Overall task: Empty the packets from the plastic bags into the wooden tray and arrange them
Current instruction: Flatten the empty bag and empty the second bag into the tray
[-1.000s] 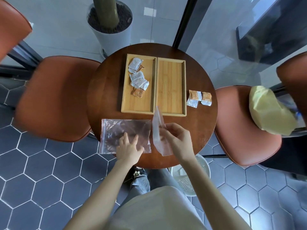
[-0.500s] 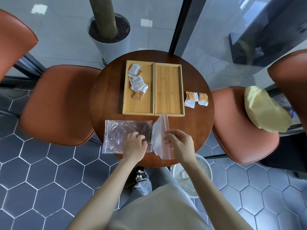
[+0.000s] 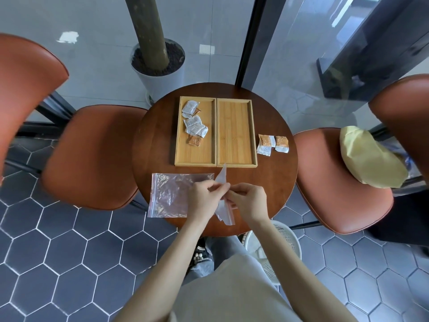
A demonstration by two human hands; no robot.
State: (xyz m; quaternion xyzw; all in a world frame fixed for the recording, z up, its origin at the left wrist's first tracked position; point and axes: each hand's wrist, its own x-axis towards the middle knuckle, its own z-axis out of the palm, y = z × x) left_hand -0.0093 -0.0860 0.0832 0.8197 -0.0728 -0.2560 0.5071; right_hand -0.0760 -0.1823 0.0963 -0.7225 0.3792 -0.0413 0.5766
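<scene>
Both hands meet at the near edge of the round dark-brown wooden surface (image 3: 274, 182). The left hand (image 3: 203, 198) and the right hand (image 3: 249, 201) are pressed close together, fingertips pinched on the same crumpled clear plastic bag (image 3: 223, 203), which stands up on edge between them; one corner pokes up past the fingers toward the trays and its lower end hangs below the palms, over the surface's edge. Whether anything remains inside it, I cannot tell.

Just left of the left hand, partly under it, a second clear plastic bag with a pinkish strip (image 3: 171, 194) lies flat and looks empty.

Straight ahead of the hands sit two shallow rectangular bamboo trays, side by side and touching. The left bamboo tray (image 3: 196, 156) holds a loose cluster of small white and orange packets (image 3: 193, 124) in its far half. The right bamboo tray (image 3: 236, 156) has bare wood showing.

Ahead and right of the right hand, just beside the right tray, two more orange-and-white packets (image 3: 272, 144) rest on the surface, outside any tray.

Orange-brown padded chairs flank the scene; the one to the right (image 3: 325, 182) carries a pale yellow cloth bundle (image 3: 369, 159).
</scene>
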